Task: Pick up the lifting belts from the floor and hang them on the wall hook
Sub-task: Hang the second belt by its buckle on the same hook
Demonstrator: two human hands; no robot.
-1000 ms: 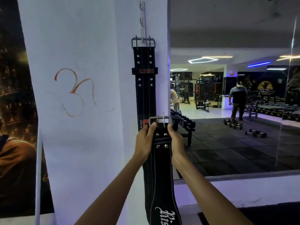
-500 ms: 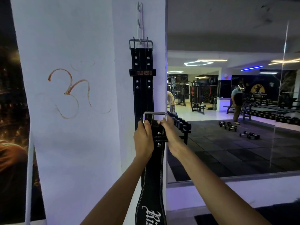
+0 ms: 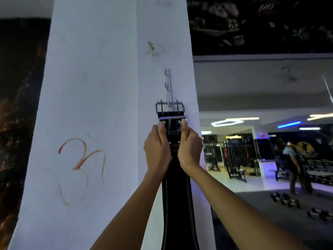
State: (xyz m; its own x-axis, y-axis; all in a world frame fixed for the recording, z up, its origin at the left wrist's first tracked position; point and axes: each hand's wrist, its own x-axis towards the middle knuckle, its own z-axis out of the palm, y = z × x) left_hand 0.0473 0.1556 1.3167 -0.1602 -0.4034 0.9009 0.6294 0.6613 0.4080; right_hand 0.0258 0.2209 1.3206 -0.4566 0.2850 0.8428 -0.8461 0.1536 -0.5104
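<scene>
A white metal wall hook (image 3: 167, 87) is fixed to the white pillar (image 3: 100, 87). One black lifting belt hangs from it by its steel buckle (image 3: 169, 106); most of that belt is hidden. In front of it I hold a second black belt (image 3: 177, 193) with white stitching. My left hand (image 3: 156, 150) and my right hand (image 3: 190, 148) grip its top end on either side, and its buckle (image 3: 173, 123) sits just under the hanging belt's buckle. The held belt hangs down between my forearms.
A large wall mirror (image 3: 270, 159) to the right reflects the gym: a person (image 3: 292, 165), racks and dumbbells (image 3: 286, 199) on the dark floor. A red drawn symbol (image 3: 82, 156) marks the pillar. A dark poster (image 3: 18, 105) covers the wall to the left.
Both hands have raised the second belt up the pillar, from about the middle of the hanging belt to just under its buckle. My view has tilted upward.
</scene>
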